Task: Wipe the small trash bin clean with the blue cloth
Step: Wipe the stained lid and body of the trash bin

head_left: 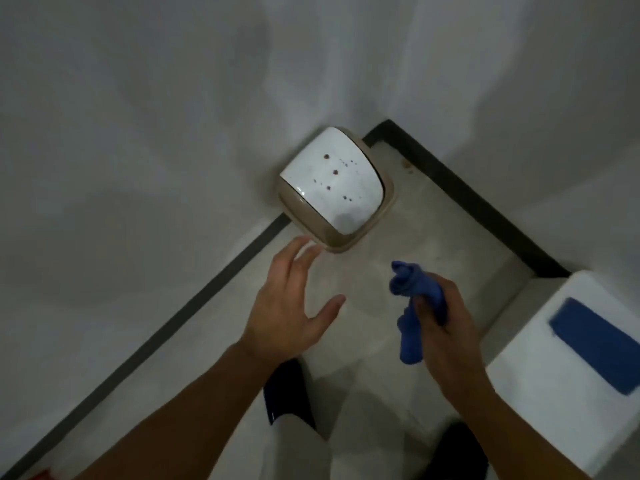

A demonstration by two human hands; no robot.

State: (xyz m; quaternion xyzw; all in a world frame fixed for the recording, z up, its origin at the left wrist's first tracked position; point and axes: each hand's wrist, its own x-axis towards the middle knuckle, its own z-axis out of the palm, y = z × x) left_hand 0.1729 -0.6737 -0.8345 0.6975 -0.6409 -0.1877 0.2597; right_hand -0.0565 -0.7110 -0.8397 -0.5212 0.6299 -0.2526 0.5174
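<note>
The small trash bin [334, 188] stands on the floor in the corner against the wall. It has a beige body and a white swing lid speckled with dark reddish spots. My left hand [291, 303] hovers just below the bin's near left edge, fingers spread, holding nothing; its fingertips are close to the rim. My right hand [441, 320] is to the right and nearer to me, closed around the bunched blue cloth [414, 306], which sticks out above and below the fist. The cloth is apart from the bin.
Grey walls meet behind the bin, with a dark baseboard [194, 306] along the pale tiled floor [433, 220]. A white block with a blue rectangle [595, 344] on top stands at the right. My dark shoes [289, 393] show at the bottom.
</note>
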